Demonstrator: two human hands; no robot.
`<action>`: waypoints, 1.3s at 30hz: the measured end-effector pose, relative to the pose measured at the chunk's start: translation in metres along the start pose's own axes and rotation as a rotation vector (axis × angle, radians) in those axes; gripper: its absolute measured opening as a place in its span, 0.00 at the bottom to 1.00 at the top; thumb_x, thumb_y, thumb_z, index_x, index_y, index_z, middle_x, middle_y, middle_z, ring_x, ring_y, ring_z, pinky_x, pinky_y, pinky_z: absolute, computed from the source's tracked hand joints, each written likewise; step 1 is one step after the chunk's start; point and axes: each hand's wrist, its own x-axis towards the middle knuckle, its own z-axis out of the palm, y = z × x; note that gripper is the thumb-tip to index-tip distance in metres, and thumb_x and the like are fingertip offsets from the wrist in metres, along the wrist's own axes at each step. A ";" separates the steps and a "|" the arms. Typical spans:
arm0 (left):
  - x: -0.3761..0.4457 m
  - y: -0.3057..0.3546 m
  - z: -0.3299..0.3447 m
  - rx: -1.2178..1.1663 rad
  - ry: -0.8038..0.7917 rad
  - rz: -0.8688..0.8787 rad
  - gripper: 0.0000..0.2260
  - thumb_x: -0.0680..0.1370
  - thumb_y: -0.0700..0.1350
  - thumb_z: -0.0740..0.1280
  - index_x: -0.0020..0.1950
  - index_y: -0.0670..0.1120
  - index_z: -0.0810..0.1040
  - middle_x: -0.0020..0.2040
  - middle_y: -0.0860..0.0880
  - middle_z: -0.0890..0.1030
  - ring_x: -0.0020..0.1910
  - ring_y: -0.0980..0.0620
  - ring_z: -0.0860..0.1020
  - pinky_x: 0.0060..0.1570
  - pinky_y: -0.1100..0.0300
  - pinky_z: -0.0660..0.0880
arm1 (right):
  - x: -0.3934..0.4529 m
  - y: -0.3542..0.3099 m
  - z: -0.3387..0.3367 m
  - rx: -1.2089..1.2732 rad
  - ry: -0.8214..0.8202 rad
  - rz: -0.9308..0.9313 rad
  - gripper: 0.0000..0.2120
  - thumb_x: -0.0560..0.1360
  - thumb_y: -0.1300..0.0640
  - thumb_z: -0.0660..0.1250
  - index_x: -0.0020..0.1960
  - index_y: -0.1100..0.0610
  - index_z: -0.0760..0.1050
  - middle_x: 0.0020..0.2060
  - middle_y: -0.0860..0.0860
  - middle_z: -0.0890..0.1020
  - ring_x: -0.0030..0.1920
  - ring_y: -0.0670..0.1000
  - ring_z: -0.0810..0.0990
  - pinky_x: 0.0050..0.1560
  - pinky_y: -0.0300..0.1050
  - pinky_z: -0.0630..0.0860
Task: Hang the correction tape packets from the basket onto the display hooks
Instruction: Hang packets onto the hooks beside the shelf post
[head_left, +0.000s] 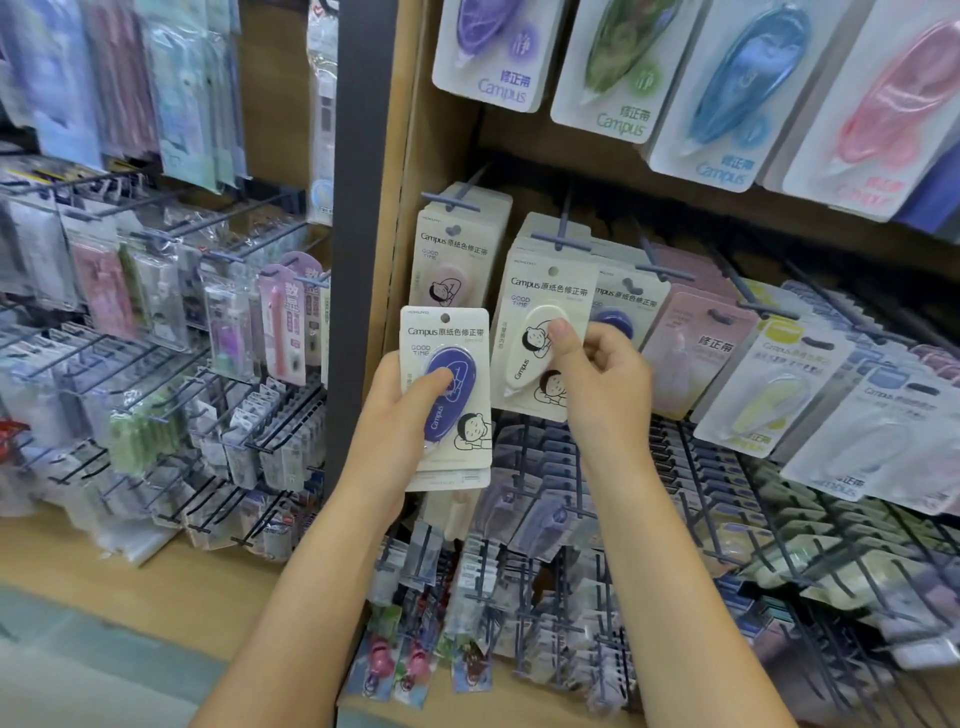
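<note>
Two packets were in our hands: our left hand (400, 400) gripped a purple-tape packet (447, 389), more cards stacked behind it, while our right hand (602, 374) pinched a white-tape packet (540, 338) before its hook (563, 236). Behind, crowded hooks carried pink-tape packets (449, 260) at the panel's left edge. Above hung bigger Campus packets (613, 67).

We have a single head-worn wide-angle view, looking forward and slightly down, close to the display shelf (597, 171) that fills the right of the frame; our forearms enter from the bottom edge.
</note>
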 end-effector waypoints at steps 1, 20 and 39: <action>0.000 0.000 0.000 0.004 0.000 -0.002 0.06 0.83 0.45 0.65 0.56 0.56 0.77 0.54 0.54 0.84 0.50 0.56 0.85 0.48 0.57 0.79 | -0.001 0.000 0.000 -0.005 0.001 -0.021 0.08 0.79 0.51 0.70 0.50 0.55 0.81 0.44 0.48 0.86 0.43 0.43 0.83 0.42 0.32 0.77; -0.002 -0.006 0.015 0.014 -0.210 0.198 0.22 0.71 0.44 0.75 0.63 0.51 0.75 0.57 0.55 0.86 0.56 0.55 0.84 0.50 0.62 0.80 | -0.030 0.007 -0.018 0.008 -0.240 0.073 0.05 0.76 0.53 0.73 0.50 0.52 0.82 0.43 0.46 0.86 0.43 0.44 0.82 0.43 0.40 0.78; 0.001 -0.002 0.046 0.096 -0.088 0.167 0.12 0.82 0.42 0.68 0.62 0.57 0.76 0.59 0.53 0.84 0.58 0.51 0.84 0.57 0.41 0.82 | 0.006 -0.004 -0.067 -0.003 0.008 -0.006 0.06 0.81 0.55 0.67 0.58 0.51 0.79 0.49 0.46 0.87 0.50 0.43 0.84 0.51 0.37 0.80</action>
